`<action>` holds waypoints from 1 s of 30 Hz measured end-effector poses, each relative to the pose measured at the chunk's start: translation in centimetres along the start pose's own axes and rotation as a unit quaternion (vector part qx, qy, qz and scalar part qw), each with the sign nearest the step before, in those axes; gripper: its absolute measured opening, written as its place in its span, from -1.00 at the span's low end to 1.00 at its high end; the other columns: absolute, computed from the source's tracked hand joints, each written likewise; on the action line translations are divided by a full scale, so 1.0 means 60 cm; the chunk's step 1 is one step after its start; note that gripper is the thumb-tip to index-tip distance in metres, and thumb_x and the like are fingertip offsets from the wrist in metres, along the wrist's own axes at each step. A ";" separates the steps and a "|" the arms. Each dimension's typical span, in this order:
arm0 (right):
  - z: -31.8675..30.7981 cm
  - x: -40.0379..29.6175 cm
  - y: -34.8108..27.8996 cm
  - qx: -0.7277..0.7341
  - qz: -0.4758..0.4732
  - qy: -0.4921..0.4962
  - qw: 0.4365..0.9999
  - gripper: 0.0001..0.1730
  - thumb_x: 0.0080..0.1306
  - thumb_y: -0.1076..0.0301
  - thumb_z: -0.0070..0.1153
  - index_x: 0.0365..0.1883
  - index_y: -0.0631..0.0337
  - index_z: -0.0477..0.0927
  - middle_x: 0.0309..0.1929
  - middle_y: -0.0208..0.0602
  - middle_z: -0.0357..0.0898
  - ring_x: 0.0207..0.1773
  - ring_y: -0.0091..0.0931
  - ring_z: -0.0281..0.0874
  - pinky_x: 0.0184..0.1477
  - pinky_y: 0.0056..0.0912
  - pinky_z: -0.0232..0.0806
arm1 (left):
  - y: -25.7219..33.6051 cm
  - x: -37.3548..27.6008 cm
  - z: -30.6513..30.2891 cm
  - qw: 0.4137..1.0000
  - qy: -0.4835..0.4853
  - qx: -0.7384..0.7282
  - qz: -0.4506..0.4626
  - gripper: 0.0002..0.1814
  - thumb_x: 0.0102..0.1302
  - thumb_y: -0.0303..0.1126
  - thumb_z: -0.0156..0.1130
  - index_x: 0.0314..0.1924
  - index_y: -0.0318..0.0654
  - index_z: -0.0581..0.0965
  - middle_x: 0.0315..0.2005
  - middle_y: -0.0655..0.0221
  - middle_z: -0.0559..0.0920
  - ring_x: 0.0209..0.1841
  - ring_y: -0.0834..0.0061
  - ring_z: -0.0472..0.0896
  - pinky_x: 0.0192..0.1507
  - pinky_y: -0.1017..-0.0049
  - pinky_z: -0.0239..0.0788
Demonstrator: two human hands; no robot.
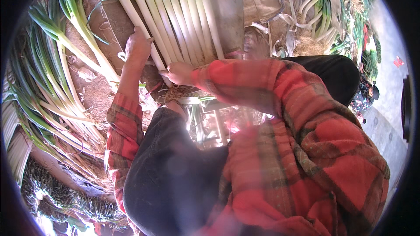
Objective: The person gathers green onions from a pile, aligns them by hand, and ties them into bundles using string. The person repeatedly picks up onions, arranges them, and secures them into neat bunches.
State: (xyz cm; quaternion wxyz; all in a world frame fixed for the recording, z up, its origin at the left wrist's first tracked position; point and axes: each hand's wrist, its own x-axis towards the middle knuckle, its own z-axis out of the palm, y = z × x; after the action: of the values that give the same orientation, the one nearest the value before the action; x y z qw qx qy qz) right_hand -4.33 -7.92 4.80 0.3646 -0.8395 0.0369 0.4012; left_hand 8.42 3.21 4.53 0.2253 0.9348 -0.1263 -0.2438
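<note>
Before me a row of long green onions (188, 23) lies side by side on a flat board (231, 13), white stalks and roots towards me. My left hand (138, 46) is closed around the white stalk of the leftmost green onion (129, 8). Near that stalk's root end, my right hand (178, 73) has its fingers on the same onion, with the thumb by its lower part. The tangled roots (174, 92) hang just below my right hand, over the board's near edge.
Untrimmed green onions (59, 85) lie heaped on the left, with two loose ones (87, 36) nearer the board. At the upper right are more onions (320, 16) and peeled scraps (290, 36). A low stool or frame (218, 124) stands between my knees. Another person (364, 95) is at the far right.
</note>
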 end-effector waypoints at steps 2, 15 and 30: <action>-0.012 -0.008 -0.020 -0.002 0.003 -0.011 1.000 -0.48 0.24 -0.01 -0.07 -0.44 0.38 0.58 -0.40 0.13 0.53 -0.29 -0.04 0.52 -0.20 -0.09 0.31 | -0.013 -0.002 0.007 1.000 -0.008 0.021 -0.015 -0.50 0.13 -0.29 0.21 -0.09 -0.47 0.21 -0.40 -0.19 0.54 -0.23 -0.15 0.52 -0.19 0.09 0.35; -0.225 -0.009 0.108 -0.225 0.122 0.274 0.927 -0.35 0.08 0.12 0.21 -0.04 0.43 0.28 -0.34 0.10 0.55 -0.25 -0.11 0.56 -0.21 -0.16 0.42 | -0.010 -0.002 0.059 0.999 0.010 0.030 0.016 -0.39 0.21 -0.20 0.10 0.02 -0.51 0.07 -0.45 -0.17 0.54 -0.31 -0.11 0.54 -0.31 0.11 0.38; -0.208 0.016 0.108 -0.166 0.070 0.242 0.953 -0.53 0.09 0.44 0.14 -0.09 0.49 0.27 -0.45 0.08 0.55 -0.33 -0.18 0.59 -0.31 -0.14 0.44 | -0.003 -0.011 0.035 0.999 0.016 0.050 -0.012 -0.53 0.21 -0.29 0.11 -0.08 -0.45 0.14 -0.50 -0.13 0.54 -0.36 -0.08 0.56 -0.35 0.15 0.42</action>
State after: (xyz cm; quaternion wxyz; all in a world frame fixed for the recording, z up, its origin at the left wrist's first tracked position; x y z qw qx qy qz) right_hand 2.09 -20.45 5.53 0.1713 -0.9553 0.1160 0.2112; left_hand 6.81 2.84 3.03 0.1775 0.9501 -0.1236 -0.2248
